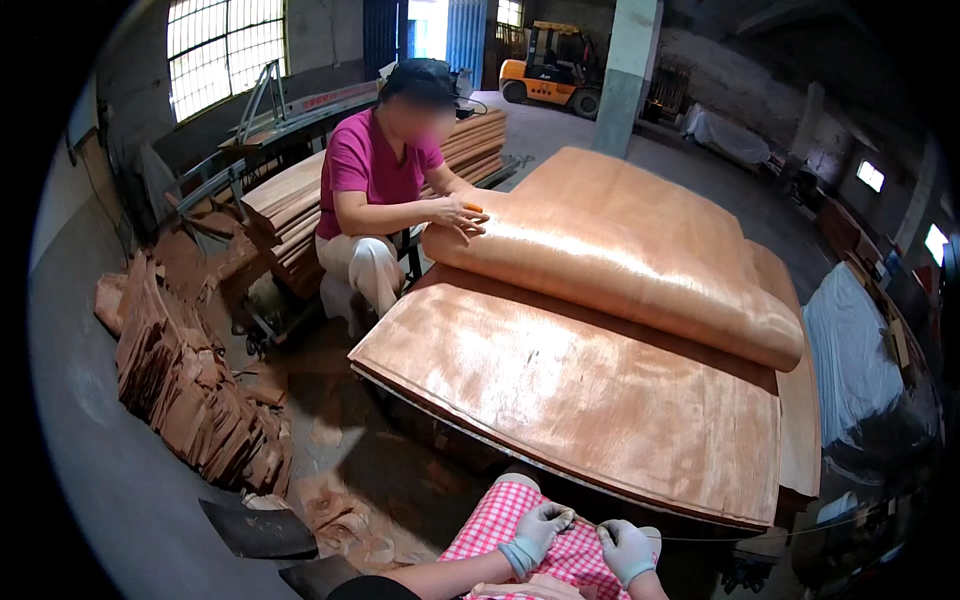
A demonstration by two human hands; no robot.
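Observation:
In my lap, both gloved hands pinch a thin cord [720,540] that trails off to the right. My left hand [540,533] has its fingers closed at the cord's near end, and a short length spans to my right hand [625,551], also closed on it. Beneath them lies a pink-and-white checked apron [480,530]. Just ahead is a stack of wood veneer sheets [560,400], with the top veneer sheet [620,275] folded back in a broad curl. Across the stack's left side, a co-worker's hand [460,216] rests near the curl, by something small and orange.
A seated co-worker [365,170] in a pink top is at the left of the stack. Torn veneer scraps [190,390] pile along the left wall. Boards [290,210] are stacked behind the co-worker. A forklift [550,75] stands far back, and a pillar [625,85] rises beyond the stack.

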